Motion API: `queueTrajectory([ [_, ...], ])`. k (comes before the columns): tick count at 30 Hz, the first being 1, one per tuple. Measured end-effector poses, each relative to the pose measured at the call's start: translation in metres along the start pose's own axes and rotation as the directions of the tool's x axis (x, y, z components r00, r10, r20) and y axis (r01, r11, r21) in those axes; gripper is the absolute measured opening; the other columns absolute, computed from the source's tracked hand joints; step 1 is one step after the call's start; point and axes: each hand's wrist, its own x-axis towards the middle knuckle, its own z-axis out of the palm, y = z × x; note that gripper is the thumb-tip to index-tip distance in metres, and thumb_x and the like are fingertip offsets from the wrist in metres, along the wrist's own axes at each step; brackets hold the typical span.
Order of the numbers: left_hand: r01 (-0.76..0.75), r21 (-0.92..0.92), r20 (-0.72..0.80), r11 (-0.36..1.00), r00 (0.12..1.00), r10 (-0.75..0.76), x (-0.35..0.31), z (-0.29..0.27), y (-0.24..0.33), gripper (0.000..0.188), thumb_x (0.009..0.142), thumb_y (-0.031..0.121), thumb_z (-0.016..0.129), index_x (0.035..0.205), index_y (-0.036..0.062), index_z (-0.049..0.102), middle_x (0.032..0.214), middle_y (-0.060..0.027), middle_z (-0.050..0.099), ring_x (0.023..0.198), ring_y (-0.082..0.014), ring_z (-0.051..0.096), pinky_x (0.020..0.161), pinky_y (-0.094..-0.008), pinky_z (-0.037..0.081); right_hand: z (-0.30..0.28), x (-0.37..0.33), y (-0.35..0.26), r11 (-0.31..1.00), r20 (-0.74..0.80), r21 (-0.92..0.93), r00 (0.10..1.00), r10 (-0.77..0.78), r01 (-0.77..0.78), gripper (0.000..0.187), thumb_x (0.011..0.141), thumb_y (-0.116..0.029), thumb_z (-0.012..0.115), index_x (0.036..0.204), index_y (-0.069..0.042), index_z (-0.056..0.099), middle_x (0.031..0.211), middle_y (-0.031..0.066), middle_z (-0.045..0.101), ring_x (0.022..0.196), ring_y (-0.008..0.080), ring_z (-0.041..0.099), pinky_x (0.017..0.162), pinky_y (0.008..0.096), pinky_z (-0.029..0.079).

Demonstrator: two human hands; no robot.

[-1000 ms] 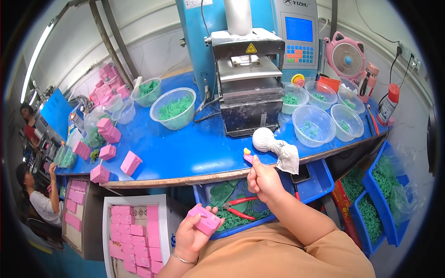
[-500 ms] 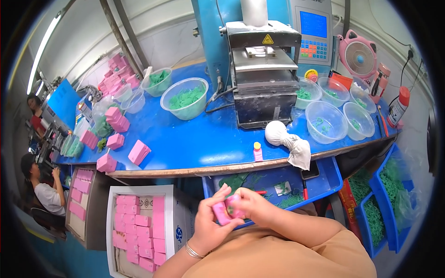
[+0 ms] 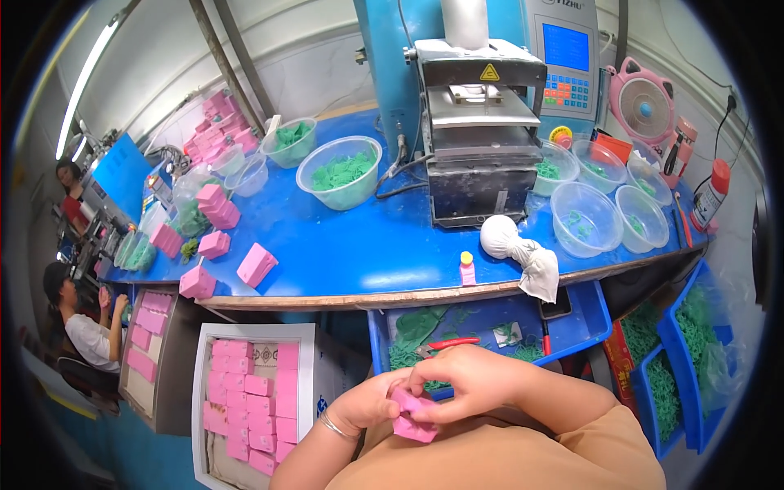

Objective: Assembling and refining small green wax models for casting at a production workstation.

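Note:
A small pink block [image 3: 415, 426] is held in front of my body, low over the shirt. My left hand [image 3: 369, 402] grips its left side, thumb and fingers closed at its upper edge. From above and right, my right hand [image 3: 457, 380] pinches the same block, with the thumb pressed on its face near a dark hollow. The fingers hide part of the block, so I cannot tell whether it is one piece or two. Just beyond my hands, red-handled pliers [image 3: 449, 344] and green scraps lie in a blue drawer tray [image 3: 581, 341].
A white box [image 3: 209, 457] of pink blocks stands at lower left. On the blue table [image 3: 327, 261] are a press [image 3: 478, 163], clear bowls [image 3: 341, 194] of green pieces, and a white cloth bundle [image 3: 523, 257]. Blue bins [image 3: 692, 343] stand right. A person [image 3: 86, 331] sits far left.
Both hands have come lower and nearer my body with the pink block. Two pink parts with green between them showed earlier; now one pink mass shows. The red-handled pliers are more exposed.

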Motion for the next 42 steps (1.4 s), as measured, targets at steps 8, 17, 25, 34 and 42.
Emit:
queueTrajectory([
  [8, -0.235, 0.007, -0.106, 0.972, 0.966, 0.234, 0.003, -0.002, -0.013, 0.069, 0.074, 0.045, 0.075, 0.121, 0.0042, 0.046, 0.117, -0.0055, 0.051, 0.111, -0.0176, 0.050, 0.091, -0.0332, 0.045, 0.011, 0.015, 0.013, 0.872, -0.523, -0.395, 0.709, -0.473, 0.290, 0.014, 0.071, -0.013, 0.073, 0.081, -0.006, 0.066, 0.090, 0.0083, 0.064, 0.077, 0.0258, 0.062, 0.069, 0.0345, 0.047],
  [17, -0.625, -0.288, -0.423, 0.726, 0.763, 0.489, 0.012, -0.010, 0.012, 0.072, 0.079, 0.074, 0.041, 0.092, 0.0055, 0.056, 0.068, -0.0077, 0.053, 0.055, -0.0151, 0.045, 0.055, -0.0295, 0.039, 0.044, 0.016, 0.027, 0.859, -0.261, -0.158, 0.819, -0.511, 0.486, 0.013, 0.076, -0.017, 0.072, 0.079, -0.006, 0.066, 0.076, 0.0073, 0.059, 0.073, 0.0221, 0.058, 0.063, 0.0328, 0.047],
  [25, -0.529, -0.078, -0.583, 0.845, 0.712, 0.391, 0.014, 0.011, 0.014, 0.064, 0.095, 0.055, 0.024, 0.087, -0.0005, 0.056, 0.067, -0.0133, 0.055, 0.052, -0.0200, 0.050, 0.051, -0.0321, 0.042, 0.012, 0.029, 0.011, 0.983, -0.552, -0.059, 0.815, -0.177, 0.174, 0.042, 0.070, -0.018, 0.078, 0.103, -0.005, 0.057, 0.070, 0.0021, 0.055, 0.060, 0.0106, 0.056, 0.052, 0.0255, 0.044],
  [34, -0.556, -0.006, -0.485, 0.831, 0.728, 0.484, 0.010, 0.002, 0.002, 0.059, 0.096, 0.050, 0.028, 0.094, -0.0010, 0.058, 0.088, -0.0120, 0.062, 0.077, -0.0211, 0.060, 0.069, -0.0327, 0.049, 0.023, 0.028, 0.022, 0.890, -0.238, -0.286, 0.874, -0.424, 0.354, 0.021, 0.076, -0.021, 0.071, 0.087, -0.006, 0.060, 0.075, 0.0087, 0.057, 0.068, 0.0247, 0.059, 0.060, 0.0352, 0.047],
  [42, -0.609, -0.096, -0.329, 0.787, 0.766, 0.552, 0.019, 0.010, 0.002, 0.066, 0.095, 0.056, 0.025, 0.098, -0.0045, 0.053, 0.071, -0.0121, 0.057, 0.056, -0.0192, 0.054, 0.053, -0.0297, 0.044, 0.037, 0.023, 0.029, 0.615, -0.383, 0.740, 0.922, 0.054, 0.271, 0.012, 0.093, -0.008, 0.051, 0.098, 0.001, 0.057, 0.080, 0.0120, 0.062, 0.069, 0.0187, 0.063, 0.062, 0.0287, 0.051],
])
